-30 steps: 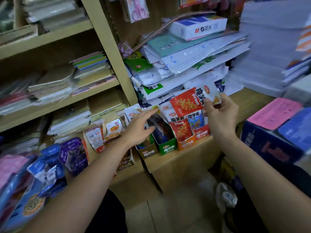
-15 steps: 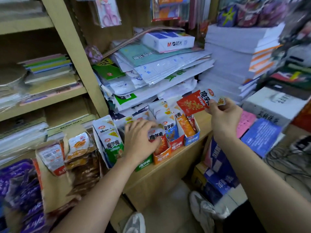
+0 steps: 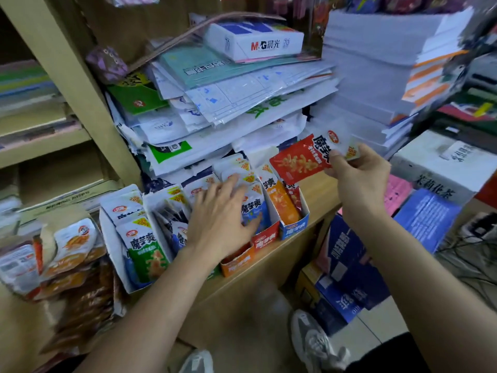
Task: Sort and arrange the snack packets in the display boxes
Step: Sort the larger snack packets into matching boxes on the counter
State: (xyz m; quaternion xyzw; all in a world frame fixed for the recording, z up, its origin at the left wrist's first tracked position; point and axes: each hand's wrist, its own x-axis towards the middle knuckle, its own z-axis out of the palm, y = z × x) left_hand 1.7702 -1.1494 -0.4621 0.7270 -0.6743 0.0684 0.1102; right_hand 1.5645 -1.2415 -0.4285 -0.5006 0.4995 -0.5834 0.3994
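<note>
One view only, head camera.

Over the last second the left hand (image 3: pixel 223 224) has come down from a reach onto the row of display boxes (image 3: pixel 236 265). It now lies palm-down over the upright packets in the middle boxes, fingers spread and fairly straight, thumb against a blue packet (image 3: pixel 254 211). It may be parting them to open a slot, but blur hides the fingertips and I cannot confirm.

The right hand (image 3: pixel 360 179) has not changed its job. It pinches the red packet (image 3: pixel 301 162) by its white end, thumb in front and fingers curled behind, holding it clear above the boxes at the row's right end.

Reading: the packet is not yet filed. The red-fronted box (image 3: pixel 265 239) looks the matching home.
</note>
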